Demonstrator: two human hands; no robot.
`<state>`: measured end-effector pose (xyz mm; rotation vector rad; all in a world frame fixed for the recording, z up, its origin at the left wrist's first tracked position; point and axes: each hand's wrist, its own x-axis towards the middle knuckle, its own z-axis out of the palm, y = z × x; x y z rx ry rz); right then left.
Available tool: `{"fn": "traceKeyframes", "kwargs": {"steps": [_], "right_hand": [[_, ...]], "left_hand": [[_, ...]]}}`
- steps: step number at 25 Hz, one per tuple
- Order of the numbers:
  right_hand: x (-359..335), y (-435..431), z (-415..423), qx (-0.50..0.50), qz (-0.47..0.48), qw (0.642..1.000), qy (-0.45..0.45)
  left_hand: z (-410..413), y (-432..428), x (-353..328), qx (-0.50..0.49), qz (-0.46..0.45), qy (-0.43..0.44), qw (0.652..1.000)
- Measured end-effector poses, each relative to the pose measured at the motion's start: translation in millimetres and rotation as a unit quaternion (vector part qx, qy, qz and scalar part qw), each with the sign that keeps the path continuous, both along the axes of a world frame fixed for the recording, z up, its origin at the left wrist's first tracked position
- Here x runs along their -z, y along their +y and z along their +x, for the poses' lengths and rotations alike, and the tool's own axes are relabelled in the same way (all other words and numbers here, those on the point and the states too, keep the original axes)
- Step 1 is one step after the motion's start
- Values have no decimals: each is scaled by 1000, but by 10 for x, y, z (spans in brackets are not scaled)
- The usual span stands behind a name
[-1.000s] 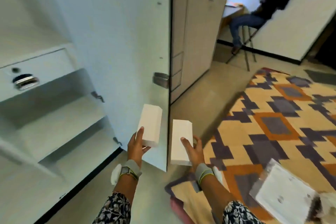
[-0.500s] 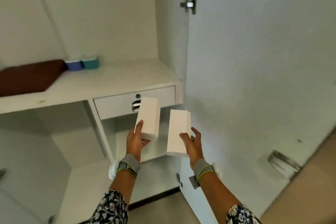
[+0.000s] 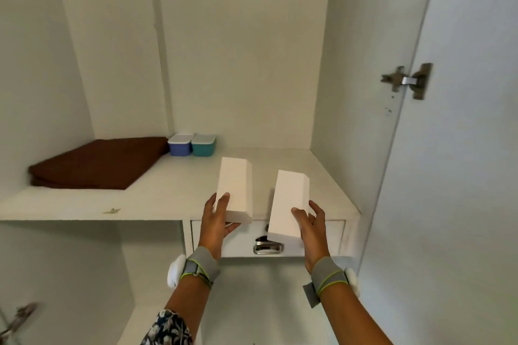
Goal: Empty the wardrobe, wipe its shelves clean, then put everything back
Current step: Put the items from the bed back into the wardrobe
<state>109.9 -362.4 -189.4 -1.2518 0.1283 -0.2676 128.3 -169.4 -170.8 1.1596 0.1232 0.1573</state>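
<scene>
I face the open white wardrobe. My left hand (image 3: 217,221) grips the near end of a long white box (image 3: 235,187), which reaches out over the front of the shelf (image 3: 157,199). My right hand (image 3: 309,225) grips a second white box (image 3: 290,204) beside it, tilted, in front of the shelf edge and the small drawer (image 3: 316,238). A folded brown cloth (image 3: 95,162) lies on the shelf at the left. A blue tub (image 3: 180,144) and a teal tub (image 3: 203,145) stand side by side at the back.
The wardrobe door (image 3: 462,148) stands open at the right, with a metal hinge (image 3: 407,80) on it. The drawer has a chrome handle (image 3: 267,247). Below the shelf lie lower compartments (image 3: 84,274) split by an upright panel.
My view swung from the rug and room round to the wardrobe interior and rose. Both hands carried the white boxes up to shelf height; the grips have not changed.
</scene>
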Motion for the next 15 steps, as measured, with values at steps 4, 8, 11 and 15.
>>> {"fn": "traceKeyframes", "kwargs": {"steps": [4, 8, 11, 15], "right_hand": [[-96, 334, 819, 0, -1, 1000, 2], [-155, 634, 1579, 13, -23, 999, 24], [-151, 818, 2049, 29, -28, 998, 39], [-59, 956, 2599, 47, -85, 993, 62]], "left_hand": [[902, 350, 21, -1, 5, 14, 1000], [1769, 647, 76, 13, 9, 44, 999], [2249, 784, 124, 25, 39, 64, 997], [2710, 829, 144, 30, 90, 82, 992]]}}
